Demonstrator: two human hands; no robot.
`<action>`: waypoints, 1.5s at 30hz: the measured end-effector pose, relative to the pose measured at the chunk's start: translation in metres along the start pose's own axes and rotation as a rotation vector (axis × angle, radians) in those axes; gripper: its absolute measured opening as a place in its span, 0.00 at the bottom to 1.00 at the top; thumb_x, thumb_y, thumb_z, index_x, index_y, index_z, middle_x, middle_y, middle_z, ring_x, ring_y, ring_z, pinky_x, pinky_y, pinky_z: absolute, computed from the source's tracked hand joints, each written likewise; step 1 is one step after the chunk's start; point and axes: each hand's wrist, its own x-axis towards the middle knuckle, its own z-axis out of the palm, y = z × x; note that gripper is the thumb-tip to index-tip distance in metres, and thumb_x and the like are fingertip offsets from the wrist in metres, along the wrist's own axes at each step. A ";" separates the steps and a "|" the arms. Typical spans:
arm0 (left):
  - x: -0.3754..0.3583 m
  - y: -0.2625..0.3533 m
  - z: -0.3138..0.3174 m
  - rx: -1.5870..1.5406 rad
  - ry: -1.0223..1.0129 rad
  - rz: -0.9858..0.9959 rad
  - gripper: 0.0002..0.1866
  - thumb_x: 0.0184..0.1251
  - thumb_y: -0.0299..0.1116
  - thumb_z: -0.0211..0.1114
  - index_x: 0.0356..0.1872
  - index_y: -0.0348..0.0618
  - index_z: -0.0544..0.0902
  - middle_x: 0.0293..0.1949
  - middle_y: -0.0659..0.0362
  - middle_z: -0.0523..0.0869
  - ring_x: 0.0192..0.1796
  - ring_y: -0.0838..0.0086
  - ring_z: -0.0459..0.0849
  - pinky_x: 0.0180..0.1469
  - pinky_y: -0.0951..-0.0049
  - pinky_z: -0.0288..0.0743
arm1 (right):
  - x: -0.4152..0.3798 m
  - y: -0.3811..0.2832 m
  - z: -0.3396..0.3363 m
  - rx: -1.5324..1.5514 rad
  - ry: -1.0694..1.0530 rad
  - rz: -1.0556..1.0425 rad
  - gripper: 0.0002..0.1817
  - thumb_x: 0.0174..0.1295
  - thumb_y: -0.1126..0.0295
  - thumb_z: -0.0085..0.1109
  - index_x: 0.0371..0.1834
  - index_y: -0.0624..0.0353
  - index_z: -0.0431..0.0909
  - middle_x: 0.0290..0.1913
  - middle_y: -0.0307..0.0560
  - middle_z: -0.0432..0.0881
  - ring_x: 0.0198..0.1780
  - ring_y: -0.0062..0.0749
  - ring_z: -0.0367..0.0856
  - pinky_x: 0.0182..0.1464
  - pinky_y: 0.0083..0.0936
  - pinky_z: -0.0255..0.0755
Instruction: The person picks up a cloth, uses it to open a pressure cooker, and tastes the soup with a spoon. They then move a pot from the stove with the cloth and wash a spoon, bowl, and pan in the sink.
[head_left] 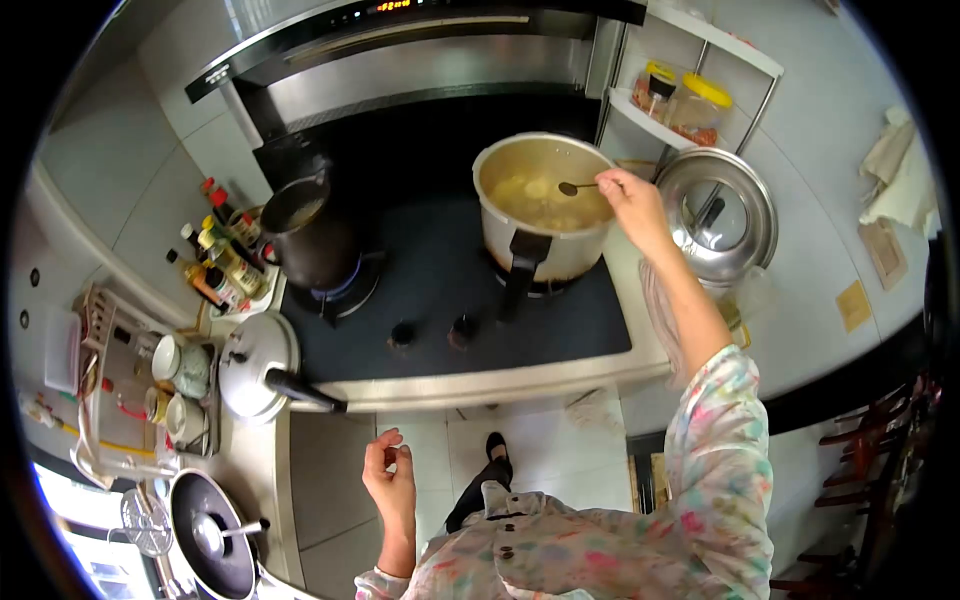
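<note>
My right hand (632,205) is closed on the handle of a small spoon (569,188), whose dark bowl hangs over the open pot. This pot (500,215) is a silver pressure cooker body with a black handle toward me, and pale yellowish chunks in liquid (540,192) show inside. My left hand (390,472) hovers in front of the counter edge, empty, its fingers loosely bent and apart. Nearest to it is the pressure cooker lid (262,365), lying on the left counter with its black handle pointing right.
A dark pot (310,240) stands over a blue flame on the left burner of the black stove (420,290). Bottles (225,260) crowd the left corner. A frying pan (200,520) holds a ladle. A steel lid with a glass centre (755,220) leans right of the stove, below shelved jars (700,105).
</note>
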 end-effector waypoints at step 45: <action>0.102 0.100 0.195 -0.733 -0.410 -0.493 0.16 0.63 0.28 0.59 0.52 0.39 0.72 0.39 0.47 0.83 0.23 0.73 0.81 0.24 0.83 0.73 | 0.124 0.073 0.080 0.108 -0.612 -0.256 0.09 0.62 0.69 0.48 0.33 0.61 0.76 0.29 0.47 0.79 0.31 0.37 0.78 0.36 0.30 0.71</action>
